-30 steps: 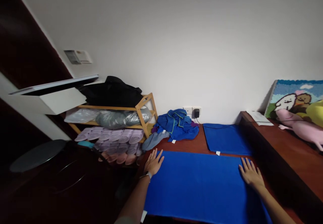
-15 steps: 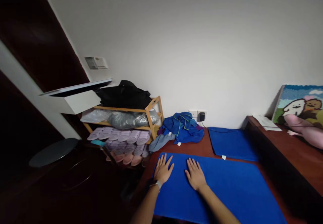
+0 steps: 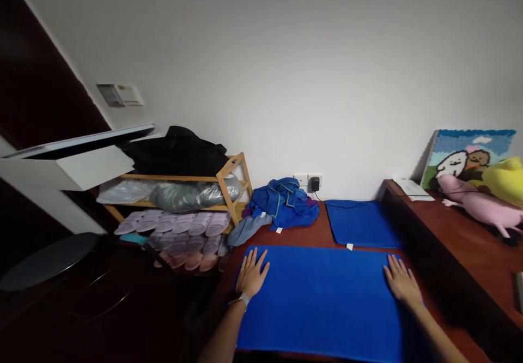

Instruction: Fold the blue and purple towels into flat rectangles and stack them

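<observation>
A large blue cloth [image 3: 322, 303] lies flat on the reddish-brown table [image 3: 302, 237]. My left hand [image 3: 252, 273] rests palm down near its left edge, fingers spread, with a band on the wrist. Near the cloth's right edge lies my right hand [image 3: 402, 280], also flat with its fingers apart. Neither hand holds anything. Behind the large cloth is a smaller flat blue cloth [image 3: 363, 224] with a white tag. A crumpled blue cloth pile [image 3: 286, 205] sits at the back left, with a grey-blue cloth [image 3: 250, 228] beside it.
Left of the table stands a wooden rack [image 3: 235, 180] with slippers, plastic-wrapped items and a black bag [image 3: 180, 153]. A plug [image 3: 315, 184] with a cable is at the wall. On the raised right surface are a pink plush toy [image 3: 478, 205] and a picture [image 3: 466, 158].
My right hand has slid from the middle of the large cloth to its right edge. My left hand stays near the left edge. The view has turned slightly to the right.
</observation>
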`<action>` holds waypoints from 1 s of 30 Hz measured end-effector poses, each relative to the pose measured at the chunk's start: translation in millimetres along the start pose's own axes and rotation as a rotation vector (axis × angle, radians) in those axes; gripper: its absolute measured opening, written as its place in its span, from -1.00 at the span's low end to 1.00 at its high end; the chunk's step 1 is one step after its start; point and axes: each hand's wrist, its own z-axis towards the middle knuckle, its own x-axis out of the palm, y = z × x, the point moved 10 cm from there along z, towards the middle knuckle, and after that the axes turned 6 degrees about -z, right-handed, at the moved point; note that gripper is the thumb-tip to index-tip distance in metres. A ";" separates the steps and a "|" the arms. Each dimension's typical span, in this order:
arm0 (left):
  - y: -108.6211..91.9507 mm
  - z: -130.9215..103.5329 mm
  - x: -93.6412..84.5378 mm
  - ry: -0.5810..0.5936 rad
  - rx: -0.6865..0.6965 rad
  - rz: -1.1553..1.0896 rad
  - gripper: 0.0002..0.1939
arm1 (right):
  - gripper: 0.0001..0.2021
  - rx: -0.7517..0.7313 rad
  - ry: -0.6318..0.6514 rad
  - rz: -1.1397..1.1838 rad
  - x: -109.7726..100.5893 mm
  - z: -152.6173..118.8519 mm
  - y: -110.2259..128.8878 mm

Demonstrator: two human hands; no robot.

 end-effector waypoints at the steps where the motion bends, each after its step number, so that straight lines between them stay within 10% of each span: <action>1: -1.2 0.6 -1.8 0.008 0.000 0.000 -0.42 | -0.25 0.023 -0.017 0.037 -3.8 3.3 -16.2; 5: -20.6 -11.2 -18.3 -0.033 0.078 -0.012 -0.47 | -0.30 -0.030 -0.194 0.201 -22.1 -10.1 -1.1; 13: -28.5 -105.6 -24.4 0.023 0.178 -0.014 -0.46 | -0.32 -0.530 -0.107 0.245 -11.5 -139.8 249.3; 18: -5.5 -127.4 -28.8 0.069 0.108 0.020 -0.43 | -0.28 -0.599 0.012 0.230 -4.2 -165.9 308.6; 23: -8.0 -126.7 -32.6 0.068 0.090 0.030 -0.43 | -0.26 -0.467 -0.019 0.139 5.4 -155.0 231.5; 30: -12.8 -125.4 -36.0 0.059 0.099 0.039 -0.41 | -0.20 -0.136 -0.092 0.008 25.1 -126.3 -9.8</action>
